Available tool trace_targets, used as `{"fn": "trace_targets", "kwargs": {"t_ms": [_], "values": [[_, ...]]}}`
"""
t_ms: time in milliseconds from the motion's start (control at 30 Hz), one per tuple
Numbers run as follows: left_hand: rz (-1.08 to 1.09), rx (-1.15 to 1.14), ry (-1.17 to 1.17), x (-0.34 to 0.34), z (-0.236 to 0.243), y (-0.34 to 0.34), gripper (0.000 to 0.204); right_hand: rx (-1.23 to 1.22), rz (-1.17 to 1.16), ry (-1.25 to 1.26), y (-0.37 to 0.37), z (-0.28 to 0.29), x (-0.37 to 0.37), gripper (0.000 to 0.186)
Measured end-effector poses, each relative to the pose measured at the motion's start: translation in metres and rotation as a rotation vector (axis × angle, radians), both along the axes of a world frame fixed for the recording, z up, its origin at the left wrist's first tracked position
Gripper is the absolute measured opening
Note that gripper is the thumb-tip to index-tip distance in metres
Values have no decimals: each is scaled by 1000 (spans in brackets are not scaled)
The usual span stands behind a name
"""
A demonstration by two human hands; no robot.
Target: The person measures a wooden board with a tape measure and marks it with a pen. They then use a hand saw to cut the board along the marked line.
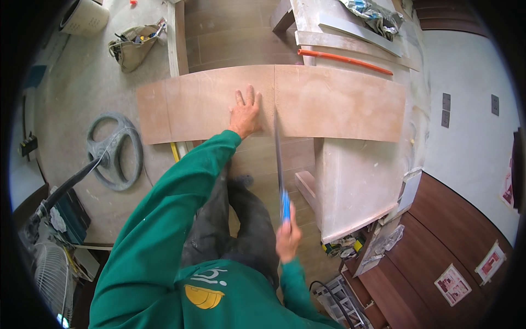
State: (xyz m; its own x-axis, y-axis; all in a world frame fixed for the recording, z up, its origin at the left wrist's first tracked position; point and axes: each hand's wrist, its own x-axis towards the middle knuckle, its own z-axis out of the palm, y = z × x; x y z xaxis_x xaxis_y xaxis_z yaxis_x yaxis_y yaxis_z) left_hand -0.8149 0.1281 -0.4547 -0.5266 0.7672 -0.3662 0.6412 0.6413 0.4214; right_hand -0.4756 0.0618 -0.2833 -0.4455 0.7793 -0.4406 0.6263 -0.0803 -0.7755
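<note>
A long plywood board [339,104] bridges the gap between two dusty work surfaces. My left hand [245,112] presses flat on it, fingers spread, just left of a line that runs across the board. My right hand [288,236], below the board's near edge, is closed round the blue handle of a handsaw [280,164]. The saw's blade points away from me and meets the board on that line, right of my left hand. The handle and right hand look a little blurred.
On the left surface [71,219] are a tool bag [131,50], a bucket [85,17] and a grey wheel-shaped tool head [115,152]. An orange pipe [345,62] and wood strips [361,34] lie on the right table [356,186]. A fan [53,277] stands at lower left.
</note>
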Motion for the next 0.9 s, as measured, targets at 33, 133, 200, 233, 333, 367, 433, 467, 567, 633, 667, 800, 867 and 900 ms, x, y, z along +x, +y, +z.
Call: {"fn": "trace_targets", "kwargs": {"t_ms": [33, 133, 200, 233, 333, 367, 433, 467, 567, 633, 667, 800, 867, 900], "values": [[-7, 14, 0, 1, 0, 2, 122, -1, -7, 1, 25, -34, -32, 54], [-26, 76, -11, 3, -4, 5, 122, 85, 4, -3, 72, -90, -97, 54], [-27, 71, -35, 19, -4, 0, 122, 40, -21, 19, 66, -78, -84, 54], [-28, 60, -30, 16, -6, -3, 121, 6, -28, 19, 53, -68, -72, 55], [4, 53, 20, -8, -4, -3, 120, 1, -27, 33, -7, -15, 8, 57], [14, 36, 18, -4, -5, -9, 120, 3, -41, 29, -27, 8, 33, 58], [-5, -12, 46, 2, -2, -9, 121, 9, -68, 23, -30, 20, 31, 58], [-21, -28, 73, -2, 2, -5, 122, 23, -53, 33, -16, 0, 15, 58], [-65, 20, 23, 3, 5, 9, 123, 87, -52, 45, 44, -96, -44, 58], [-69, 16, 1, 2, 5, 9, 124, 158, 2, 44, 47, -102, -36, 58], [-76, 17, -13, 3, 5, 12, 124, 189, 11, 50, 50, -109, -35, 58], [-22, 6, -20, -3, -6, -1, 122, 110, 21, 38, -12, -32, 17, 58], [-2, 19, 0, -3, -4, -10, 122, 6, -25, -28, -43, 35, 50, 58], [5, 32, 19, -5, -4, -10, 122, 39, -2, -22, -36, 30, 48, 57]]}}
